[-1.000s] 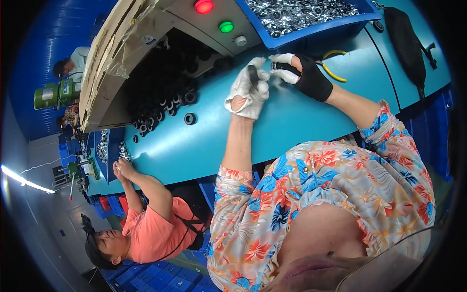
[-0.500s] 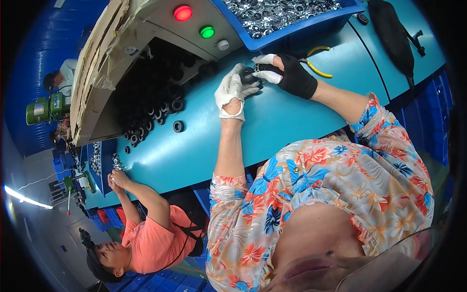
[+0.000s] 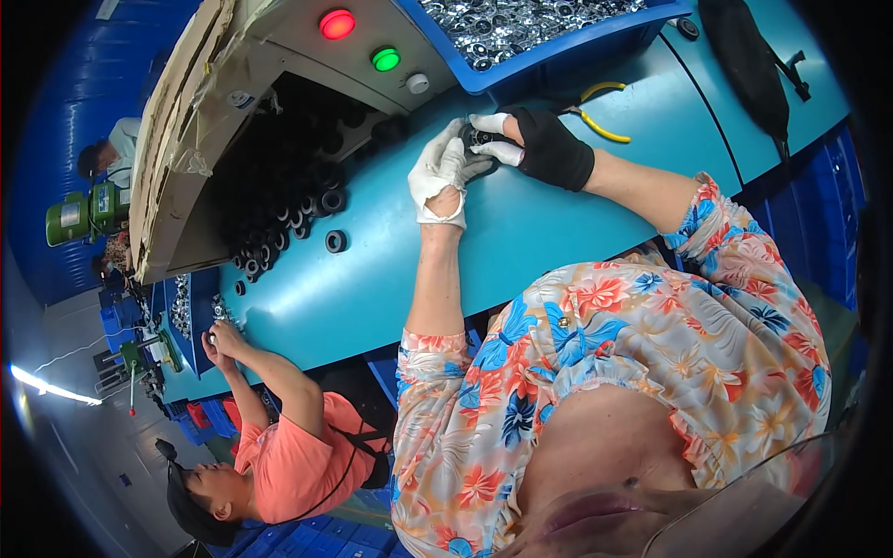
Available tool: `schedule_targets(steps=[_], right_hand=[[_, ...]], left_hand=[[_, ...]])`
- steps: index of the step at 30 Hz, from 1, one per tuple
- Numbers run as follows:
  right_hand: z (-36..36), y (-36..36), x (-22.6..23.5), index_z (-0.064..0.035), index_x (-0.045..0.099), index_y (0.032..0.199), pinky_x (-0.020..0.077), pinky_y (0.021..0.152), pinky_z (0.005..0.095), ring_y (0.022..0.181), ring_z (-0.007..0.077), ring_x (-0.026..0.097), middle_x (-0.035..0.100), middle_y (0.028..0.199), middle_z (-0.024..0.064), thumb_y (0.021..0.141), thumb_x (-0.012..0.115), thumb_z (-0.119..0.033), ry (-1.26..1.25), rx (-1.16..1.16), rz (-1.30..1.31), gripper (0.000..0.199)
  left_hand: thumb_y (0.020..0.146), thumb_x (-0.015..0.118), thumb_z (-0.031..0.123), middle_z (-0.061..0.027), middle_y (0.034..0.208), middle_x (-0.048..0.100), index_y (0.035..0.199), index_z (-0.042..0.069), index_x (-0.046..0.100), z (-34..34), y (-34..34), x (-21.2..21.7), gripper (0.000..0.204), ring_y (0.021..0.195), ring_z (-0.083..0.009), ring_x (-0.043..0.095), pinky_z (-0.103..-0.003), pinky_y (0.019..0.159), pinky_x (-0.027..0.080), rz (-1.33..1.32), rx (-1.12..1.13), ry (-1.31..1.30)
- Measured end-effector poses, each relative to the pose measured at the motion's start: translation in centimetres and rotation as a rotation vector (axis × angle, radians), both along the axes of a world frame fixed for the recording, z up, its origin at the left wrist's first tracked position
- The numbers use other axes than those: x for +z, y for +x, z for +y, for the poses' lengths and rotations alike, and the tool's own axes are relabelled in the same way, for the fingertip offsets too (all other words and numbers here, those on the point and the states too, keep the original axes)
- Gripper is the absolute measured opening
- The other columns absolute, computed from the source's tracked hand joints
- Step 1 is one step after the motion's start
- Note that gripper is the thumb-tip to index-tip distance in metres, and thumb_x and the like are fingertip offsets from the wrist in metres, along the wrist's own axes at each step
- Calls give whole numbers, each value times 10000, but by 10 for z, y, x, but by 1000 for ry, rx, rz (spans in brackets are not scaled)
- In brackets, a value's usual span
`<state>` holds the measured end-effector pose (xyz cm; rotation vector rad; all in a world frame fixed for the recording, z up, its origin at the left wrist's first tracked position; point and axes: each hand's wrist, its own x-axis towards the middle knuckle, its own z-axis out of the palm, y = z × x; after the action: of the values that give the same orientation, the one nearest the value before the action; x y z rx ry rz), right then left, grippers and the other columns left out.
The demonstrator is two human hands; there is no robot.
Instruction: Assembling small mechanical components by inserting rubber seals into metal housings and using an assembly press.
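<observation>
Both hands meet over the blue bench (image 3: pixel 521 232), at about 12 o'clock from the person's body. The left hand (image 3: pixel 442 172), in a white glove, is closed around one side of a small dark ring-shaped part (image 3: pixel 481 139). The right hand (image 3: pixel 535 144), in a black glove with white fingertips, pinches the same part from the 3 o'clock side. The part is held clear of the bench, between the two sets of fingertips; its detail is too small to make out.

To do this step well, judged from the grip:
- Keep the left hand steady as the support and let the right fingertips do the fine work.
- Work close above the bench, so a slip drops the part a short way.
- Keep clear of the yellow-handled pliers (image 3: pixel 600 126) at 2 o'clock and the loose black rings (image 3: pixel 335 242) at 9 o'clock.
</observation>
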<state>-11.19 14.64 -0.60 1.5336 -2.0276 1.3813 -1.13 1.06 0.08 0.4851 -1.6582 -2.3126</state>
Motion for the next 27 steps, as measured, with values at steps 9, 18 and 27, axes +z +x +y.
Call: schedule_targets(steps=[9,18,27], right_hand=[[-1,-5,-10,-32,578,1014,477,629,343,708,293,593,593,829,111,715,705,-169,44,206,-104,352],[-2,4,6,-8,566,1005,470,719,362,791,318,600,614,864,163,719,685,-186,77,104,-384,358],[5,-4,-7,3,534,766,451,546,372,622,336,584,571,678,182,671,683,-173,168,146,-181,250]], left_hand=[[889,550,131,-155,1056,582,1141,-87,511,5,-1,-2,336,866,-197,608,-291,721,532,52,40,-131],[807,634,25,-103,981,591,1119,-49,518,6,1,2,341,820,-134,572,-242,744,477,83,-58,-313],[780,656,2,-138,943,607,1030,-66,518,15,3,-7,294,841,-168,602,-256,739,491,118,20,-387]])
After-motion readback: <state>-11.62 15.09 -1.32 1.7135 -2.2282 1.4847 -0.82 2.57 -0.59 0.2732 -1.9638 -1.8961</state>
